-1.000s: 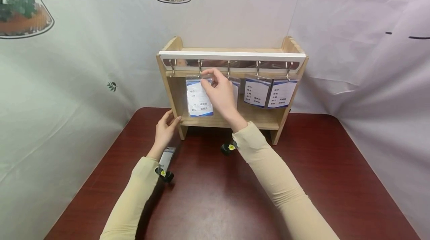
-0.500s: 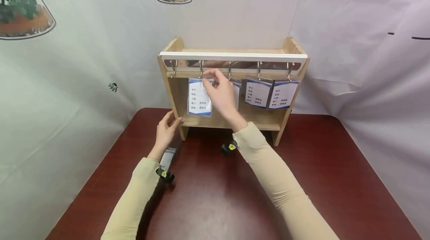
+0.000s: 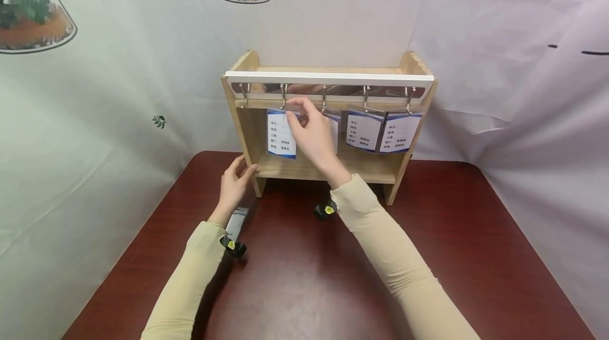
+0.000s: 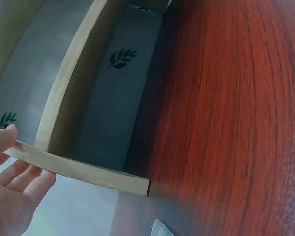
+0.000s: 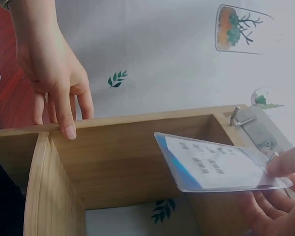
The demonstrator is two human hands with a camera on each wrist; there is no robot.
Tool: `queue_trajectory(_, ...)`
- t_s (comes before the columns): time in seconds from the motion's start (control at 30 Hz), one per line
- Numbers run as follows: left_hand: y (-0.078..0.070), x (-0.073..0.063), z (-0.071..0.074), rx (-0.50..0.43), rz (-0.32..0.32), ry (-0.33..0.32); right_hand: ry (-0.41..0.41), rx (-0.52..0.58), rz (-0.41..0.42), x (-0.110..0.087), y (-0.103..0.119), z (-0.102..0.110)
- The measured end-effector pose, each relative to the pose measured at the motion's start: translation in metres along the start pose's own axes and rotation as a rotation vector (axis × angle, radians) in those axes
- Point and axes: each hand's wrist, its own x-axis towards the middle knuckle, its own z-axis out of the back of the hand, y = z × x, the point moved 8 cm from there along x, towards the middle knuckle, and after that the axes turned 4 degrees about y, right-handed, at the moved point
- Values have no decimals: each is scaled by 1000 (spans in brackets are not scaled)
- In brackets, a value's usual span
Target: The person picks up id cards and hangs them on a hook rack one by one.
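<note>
My right hand (image 3: 311, 131) pinches the top edge of a clear badge holder (image 3: 280, 134) with a white and blue card, right under the second hook (image 3: 283, 97) from the left. In the right wrist view the badge (image 5: 206, 167) tilts outward from the thumb and fingers, its printed side showing, close to a metal hook (image 5: 243, 117). My left hand (image 3: 233, 184) grips the left side panel of a wooden shelf (image 3: 366, 168), low down. The left wrist view has its thumb and fingers on either side of the panel edge (image 4: 88, 169).
Two badges (image 3: 363, 131) hang at the right hooks, and another badge (image 3: 334, 131) is partly hidden behind my right hand. One more badge holder (image 3: 237, 221) lies on the dark red table (image 3: 304, 287) beside my left wrist. A white hook rail (image 3: 328, 77) runs along the shelf front.
The pinched badge has shifted slightly and its lower edge has risen, tilting under the second hook. My right hand has barely moved; the left keeps its grip on the panel.
</note>
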Motion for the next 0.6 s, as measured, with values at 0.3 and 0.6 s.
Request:
queue_trajectory(0.3,-2,-2,-1,22,-8,-1,0,3,18,-1,-1,1)
queue_trajectory(0.6,-2,-3,-1,25,-11,-1,-7,-15,26,-2,-1,3)
